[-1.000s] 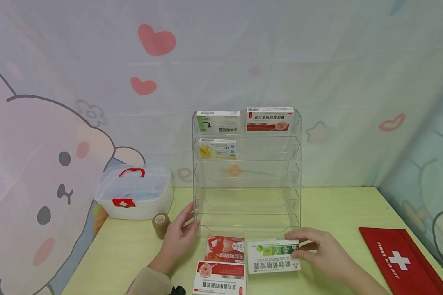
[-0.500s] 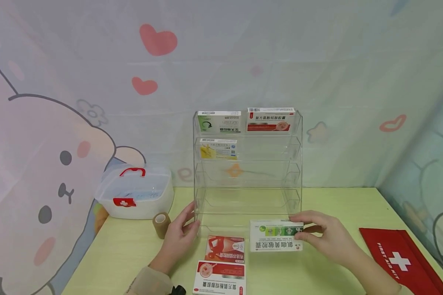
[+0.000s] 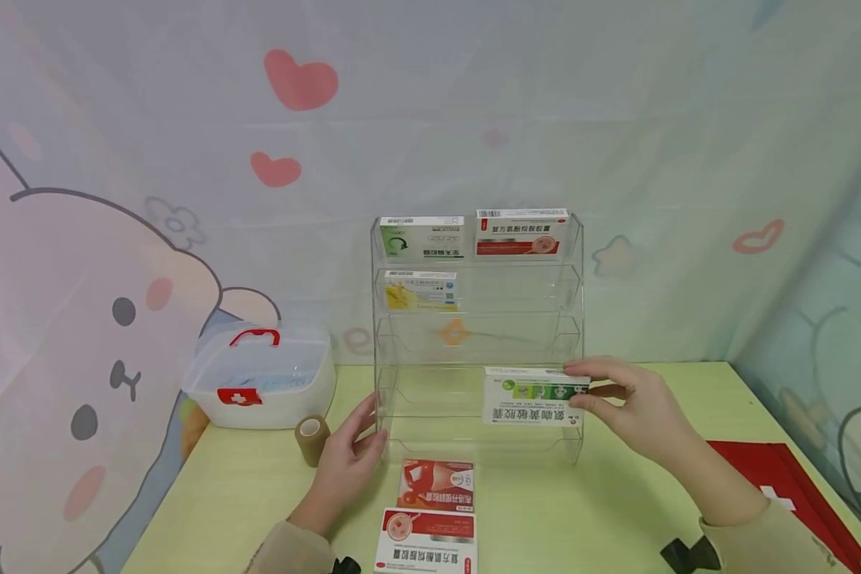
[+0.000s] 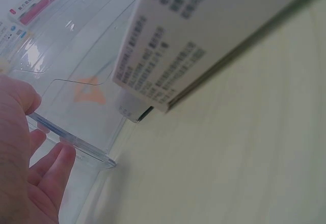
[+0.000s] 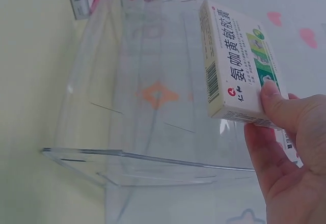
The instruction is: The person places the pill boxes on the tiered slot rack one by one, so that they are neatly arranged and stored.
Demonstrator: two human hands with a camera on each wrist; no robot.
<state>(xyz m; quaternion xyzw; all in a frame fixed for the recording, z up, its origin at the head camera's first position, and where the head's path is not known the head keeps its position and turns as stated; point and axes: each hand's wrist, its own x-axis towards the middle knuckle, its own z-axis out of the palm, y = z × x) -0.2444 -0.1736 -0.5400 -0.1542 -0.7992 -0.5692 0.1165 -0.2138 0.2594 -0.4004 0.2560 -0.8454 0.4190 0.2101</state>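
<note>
My right hand [image 3: 634, 402] pinches the right end of a white-and-green medicine box [image 3: 534, 397], held before the lower tiers of a clear tiered rack [image 3: 477, 339]. In the right wrist view the thumb lies on the front of the box [image 5: 237, 63], clear of the rack's side edge. My left hand [image 3: 343, 466] grips the rack's lower left side, thumb and fingers around the clear panel in the left wrist view. The top tier holds a green-and-white box [image 3: 423, 239] and a red-and-white box [image 3: 522, 233]; a yellow-and-white box [image 3: 420, 292] stands at the second tier's left.
A red box [image 3: 438, 485] and a red-and-white box [image 3: 426, 542] lie in front of the rack. To the left are a brown roll [image 3: 312, 440] and a white case with a red handle [image 3: 261, 387]. A red first aid pouch [image 3: 796, 494] lies at the right, partly behind my right forearm.
My right hand has lifted the white-and-green box up and away from the table, bringing it level with the rack's lower tiers. My left hand keeps its grip on the rack.
</note>
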